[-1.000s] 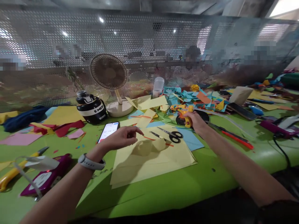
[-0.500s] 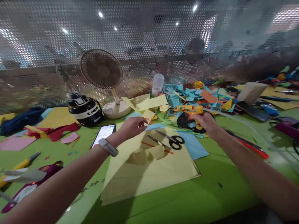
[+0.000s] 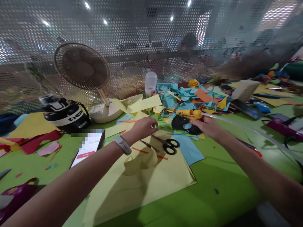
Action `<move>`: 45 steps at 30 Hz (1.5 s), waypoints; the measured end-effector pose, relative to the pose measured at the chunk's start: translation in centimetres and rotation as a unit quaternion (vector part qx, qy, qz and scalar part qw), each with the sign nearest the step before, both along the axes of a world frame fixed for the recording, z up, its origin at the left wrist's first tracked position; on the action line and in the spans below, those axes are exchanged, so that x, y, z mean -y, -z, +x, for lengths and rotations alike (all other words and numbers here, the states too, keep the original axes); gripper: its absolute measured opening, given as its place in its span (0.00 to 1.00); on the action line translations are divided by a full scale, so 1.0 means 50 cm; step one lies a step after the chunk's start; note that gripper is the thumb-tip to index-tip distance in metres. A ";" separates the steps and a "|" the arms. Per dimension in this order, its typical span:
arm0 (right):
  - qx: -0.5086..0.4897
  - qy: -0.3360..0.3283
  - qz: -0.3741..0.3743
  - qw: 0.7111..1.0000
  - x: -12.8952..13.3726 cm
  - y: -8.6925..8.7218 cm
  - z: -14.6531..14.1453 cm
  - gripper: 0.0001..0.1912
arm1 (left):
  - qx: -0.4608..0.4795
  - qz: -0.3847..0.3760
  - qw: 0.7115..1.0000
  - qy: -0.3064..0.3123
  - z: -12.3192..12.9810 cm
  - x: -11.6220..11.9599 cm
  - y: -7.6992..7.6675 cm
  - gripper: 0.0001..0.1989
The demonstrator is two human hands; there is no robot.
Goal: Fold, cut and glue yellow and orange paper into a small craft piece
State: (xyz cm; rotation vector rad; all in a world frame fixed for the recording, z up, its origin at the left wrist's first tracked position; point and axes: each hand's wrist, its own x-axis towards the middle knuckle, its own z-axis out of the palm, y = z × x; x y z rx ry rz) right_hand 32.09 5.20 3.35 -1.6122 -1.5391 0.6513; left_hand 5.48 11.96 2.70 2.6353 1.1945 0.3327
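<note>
Left hand (image 3: 142, 128) loosely curled

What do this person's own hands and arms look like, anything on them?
Both hands are bare, without gloves. The left hand has a pale wristband at its wrist; the right hand shows none. Both visible forearms are sleeveless.
</note>
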 end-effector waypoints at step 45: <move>0.306 -0.169 -0.027 0.936 0.098 -0.050 -0.096 0.09 | 0.183 -0.265 0.947 -0.002 -0.269 0.223 0.052 0.11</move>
